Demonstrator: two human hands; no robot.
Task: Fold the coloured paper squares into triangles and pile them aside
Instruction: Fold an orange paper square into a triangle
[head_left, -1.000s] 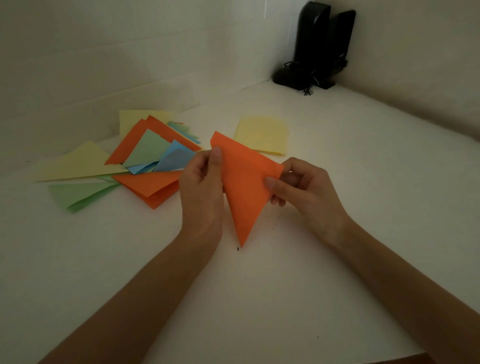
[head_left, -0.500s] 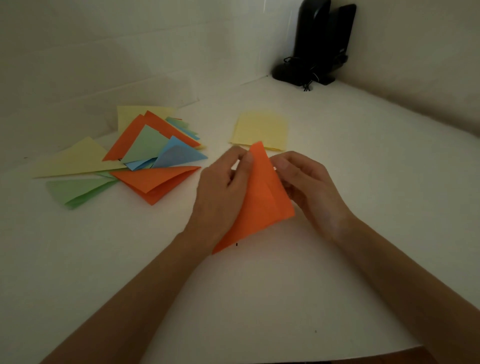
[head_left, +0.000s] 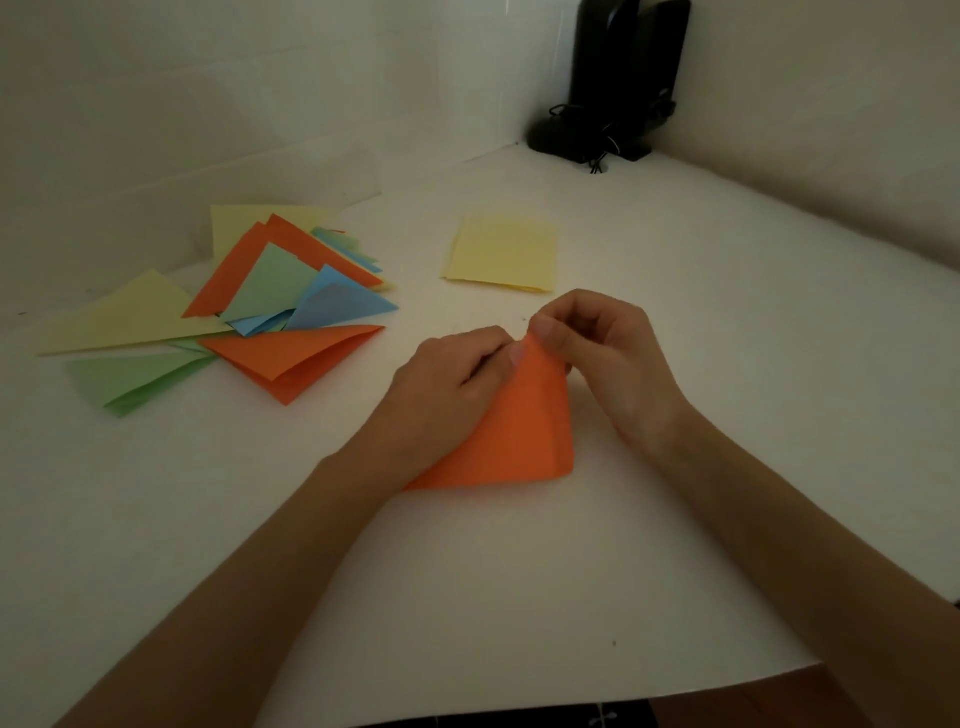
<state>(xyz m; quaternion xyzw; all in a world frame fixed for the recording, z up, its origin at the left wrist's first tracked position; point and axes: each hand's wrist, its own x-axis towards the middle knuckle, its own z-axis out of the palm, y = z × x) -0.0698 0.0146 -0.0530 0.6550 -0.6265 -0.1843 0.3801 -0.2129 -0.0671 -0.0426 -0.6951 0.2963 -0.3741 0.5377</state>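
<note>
Here the orange paper (head_left: 524, 431) lies on the table (head_left: 519, 571), its tip pointing far. The left hand (head_left: 447, 389) and right hand (head_left: 608, 358) both pinch that tip. The pile of triangles (head_left: 270, 312) lies far left, nearer the left hand.

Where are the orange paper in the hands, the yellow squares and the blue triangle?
orange paper (head_left: 519, 431), head view, middle of its visible face
yellow squares (head_left: 504, 254), head view, centre of top sheet
blue triangle (head_left: 343, 306), head view, middle of its face
</note>
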